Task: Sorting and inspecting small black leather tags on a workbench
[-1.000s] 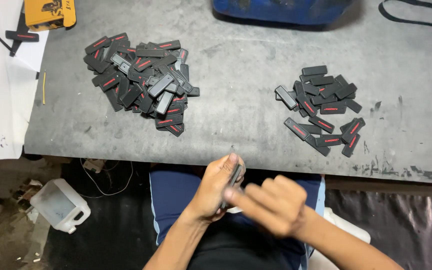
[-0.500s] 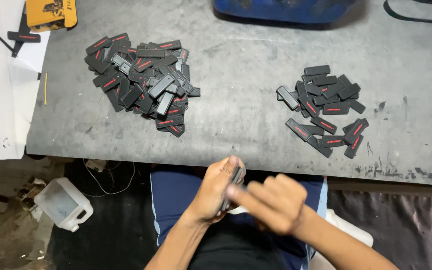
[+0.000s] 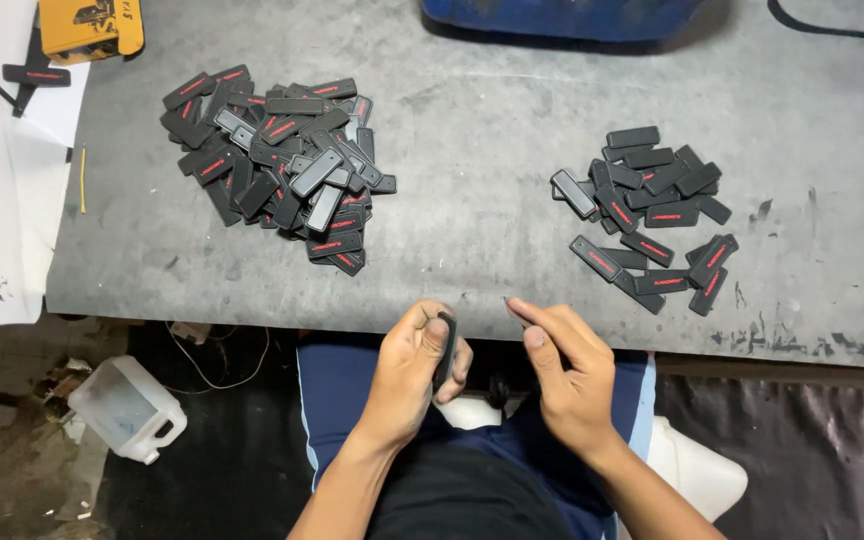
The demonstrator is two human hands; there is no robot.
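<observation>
A tab (image 3: 445,352), small, flat and black, is standing on end in the left hand (image 3: 414,372), just below the table's near edge and over the person's lap. The left fingers are curling round it from behind while the thumb is pressing on its near face, so the hand is closing firmly on it. Only a narrow side of the tab is showing; whether it is carrying a red mark cannot be told.

At three o'clock from the tab, close by but apart, the right hand (image 3: 564,372) is hovering with nothing in it that can be seen. Its index finger and thumb are stretching toward eleven o'clock, nearly pinching together, and the other fingers are folding loosely under. Its fingertip is lying over the table edge.

The grey table (image 3: 472,200) is filling the upper part of the view. At one o'clock from the hands a small pile (image 3: 647,215) of like tabs is lying, black with red marks, loosely scattered. At eleven o'clock a big pile (image 3: 277,165) is lying heaped, some pieces showing grey backs.

Beyond, at twelve o'clock, a blue bin (image 3: 562,15) is sitting at the far edge. At ten o'clock a yellow box (image 3: 87,25) is resting on white sheets (image 3: 2,200). At nine o'clock, down on the floor, a clear jug (image 3: 127,408) is lying.
</observation>
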